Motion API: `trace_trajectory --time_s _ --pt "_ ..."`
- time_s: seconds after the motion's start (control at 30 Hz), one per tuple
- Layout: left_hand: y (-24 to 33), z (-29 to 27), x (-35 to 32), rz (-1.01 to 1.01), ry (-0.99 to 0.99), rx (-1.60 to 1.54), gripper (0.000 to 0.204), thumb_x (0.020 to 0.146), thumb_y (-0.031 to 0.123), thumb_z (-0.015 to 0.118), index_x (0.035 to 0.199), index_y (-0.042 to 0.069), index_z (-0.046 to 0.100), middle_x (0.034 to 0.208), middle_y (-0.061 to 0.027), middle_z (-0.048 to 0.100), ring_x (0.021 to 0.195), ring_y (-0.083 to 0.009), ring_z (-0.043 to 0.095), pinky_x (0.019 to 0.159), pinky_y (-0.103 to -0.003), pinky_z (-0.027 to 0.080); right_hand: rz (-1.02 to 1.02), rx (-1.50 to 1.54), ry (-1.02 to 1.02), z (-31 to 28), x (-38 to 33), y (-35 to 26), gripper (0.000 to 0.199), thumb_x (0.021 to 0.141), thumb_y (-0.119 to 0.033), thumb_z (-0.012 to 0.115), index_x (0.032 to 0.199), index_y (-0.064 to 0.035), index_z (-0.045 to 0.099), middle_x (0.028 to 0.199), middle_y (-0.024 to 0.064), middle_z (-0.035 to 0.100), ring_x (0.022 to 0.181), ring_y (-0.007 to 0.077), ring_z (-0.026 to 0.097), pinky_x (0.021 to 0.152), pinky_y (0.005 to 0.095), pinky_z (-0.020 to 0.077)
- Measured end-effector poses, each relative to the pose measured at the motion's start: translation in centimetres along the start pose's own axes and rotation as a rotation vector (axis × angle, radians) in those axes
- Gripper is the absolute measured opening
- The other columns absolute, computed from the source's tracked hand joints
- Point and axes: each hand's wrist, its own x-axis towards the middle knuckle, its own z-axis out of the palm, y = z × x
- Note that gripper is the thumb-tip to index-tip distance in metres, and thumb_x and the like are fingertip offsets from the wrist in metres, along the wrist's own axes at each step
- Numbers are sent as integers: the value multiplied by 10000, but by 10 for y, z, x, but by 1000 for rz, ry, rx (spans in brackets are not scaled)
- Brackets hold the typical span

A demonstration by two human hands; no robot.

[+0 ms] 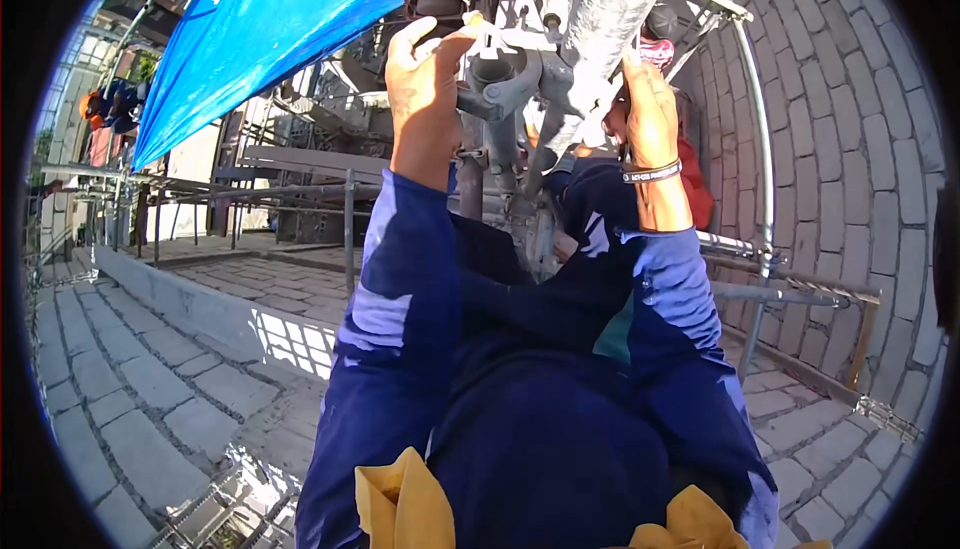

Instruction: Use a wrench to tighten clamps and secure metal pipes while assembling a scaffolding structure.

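Head view | our left hand [425, 84] grips the scaffold clamp [500, 74] overhead | our right hand [648, 99] rests open on the steel tube [610, 9], which slants up-right | left nearer the clamp

A blue tarpaulin [260, 19] hangs overhead in bright sunlight, grey block paving [130, 379] spreads below, a curved block wall [850, 149] rises at right, and metal scaffold rails [200, 189] cross behind.
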Motion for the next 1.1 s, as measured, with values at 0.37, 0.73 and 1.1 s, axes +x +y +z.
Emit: trace_trajectory --time_s 0.37,0.73,1.1 --pt "-16 -26 -50 105 -471 223 339 640 -98 476 948 26 550 744 24 455 608 -46 388 530 -183 297 26 56 -5 -12 -16 0 197 867 -216 547 727 -78 527 508 -53 420 363 19 345 347 183 267" --pt "9 -14 -142 514 -587 523 352 672 -55 517 1017 5 483 1011 -125 398 706 -116 434 670 -244 390 -32 -43 20 -54 -126 -36 256 780 -191 614 909 14 530 629 9 516 526 58 467 478 206 363" --pt "27 24 -130 348 -1062 506 335 763 175 543 1030 -26 519 994 -199 511 880 -266 530 814 -364 403 -298 -1216 754 -240 -232 -116 350 765 -150 658 1041 9 512 768 30 580 676 55 519 621 189 429"
